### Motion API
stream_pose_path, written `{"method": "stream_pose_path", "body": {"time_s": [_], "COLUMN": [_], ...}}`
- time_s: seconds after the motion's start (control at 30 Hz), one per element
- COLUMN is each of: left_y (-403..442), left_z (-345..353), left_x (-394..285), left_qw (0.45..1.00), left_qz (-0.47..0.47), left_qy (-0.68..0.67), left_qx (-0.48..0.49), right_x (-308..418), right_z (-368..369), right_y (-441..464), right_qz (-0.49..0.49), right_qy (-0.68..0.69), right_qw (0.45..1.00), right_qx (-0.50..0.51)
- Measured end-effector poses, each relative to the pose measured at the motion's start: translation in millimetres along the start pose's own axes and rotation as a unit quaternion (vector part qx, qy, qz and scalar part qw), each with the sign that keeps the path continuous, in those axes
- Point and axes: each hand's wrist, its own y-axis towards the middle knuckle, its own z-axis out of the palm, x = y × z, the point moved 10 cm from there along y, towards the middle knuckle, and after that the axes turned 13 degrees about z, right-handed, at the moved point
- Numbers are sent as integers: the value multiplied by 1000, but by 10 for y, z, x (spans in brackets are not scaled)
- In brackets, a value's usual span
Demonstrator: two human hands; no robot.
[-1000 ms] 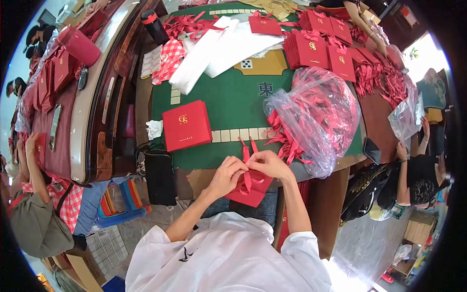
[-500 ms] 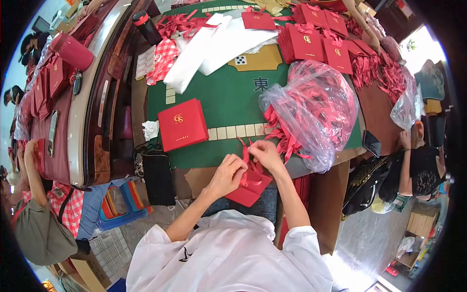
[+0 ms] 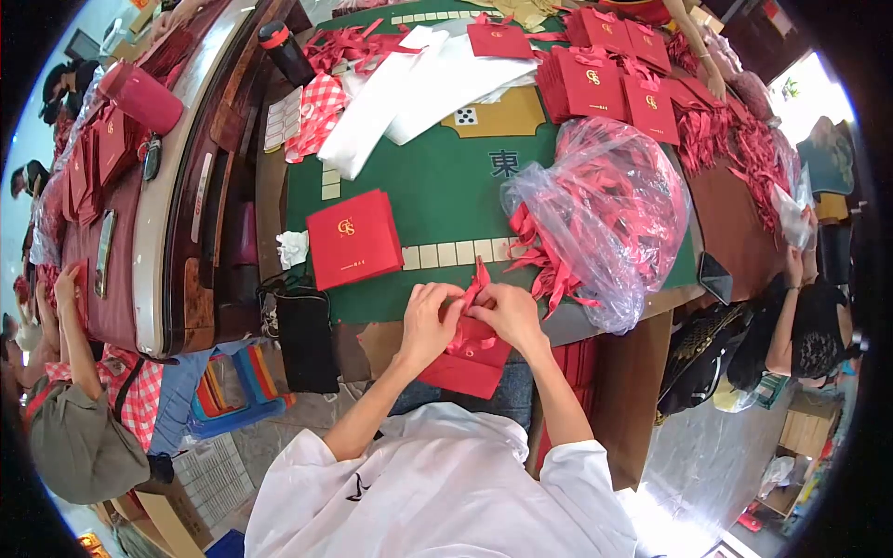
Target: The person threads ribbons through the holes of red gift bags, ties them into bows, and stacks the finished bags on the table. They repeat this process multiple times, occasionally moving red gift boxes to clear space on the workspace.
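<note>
A red paper gift bag [image 3: 470,370] leans at the table's near edge, right in front of my body. Over its top, a red ribbon [image 3: 478,277] runs between my two hands, one end sticking up. My left hand [image 3: 431,324] pinches the ribbon from the left with its fingers closed. From the right, my right hand [image 3: 510,314] is also closed on the ribbon, its fingertips close to the left ones. The fingers hide where the ribbon crosses. Beyond my hands lies a stack of red bags [image 3: 353,240] with gold lettering.
A clear plastic bag [image 3: 614,219] full of red ribbons bulges at the right. White sheets [image 3: 419,98] and several stacked red bags [image 3: 593,86] lie farther back. A black bottle [image 3: 284,54] stands back left; a black pouch [image 3: 309,342] hangs at the near left. People work on both sides.
Both hands have come closer together over the ribbon. My right hand has moved slightly down, and the gift bag has shifted a little left. The view has drifted slightly.
</note>
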Motion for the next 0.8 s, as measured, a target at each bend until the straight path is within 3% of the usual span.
{"method": "stream_pose_path", "body": {"time_s": [0.27,0.33,0.47,0.63,0.7,0.73,0.8], "left_y": [88,99,100,54,-2,-6,19], "left_z": [275,286,292,231,207,216,281], "left_x": [9,17,103,204,267,258,191], "left_qw": [996,995,999,996,985,985,990], "left_qz": [28,31,-12,-87,-152,-152,-126], "left_qy": [72,85,34,-18,-75,-75,-64], "left_qx": [48,51,32,-8,-38,-37,-6], "right_x": [-31,-160,-304,-436,-397,-357,-323], "right_z": [-121,-210,-194,-166,-207,-252,-247], "right_y": [-87,-127,-158,-185,-216,-245,-251], "right_qz": [-9,30,23,99,86,74,80], "right_qy": [-18,82,146,251,189,126,159], "right_qw": [996,990,980,960,972,980,977], "right_qx": [-86,-107,-132,-82,-108,-135,-118]}}
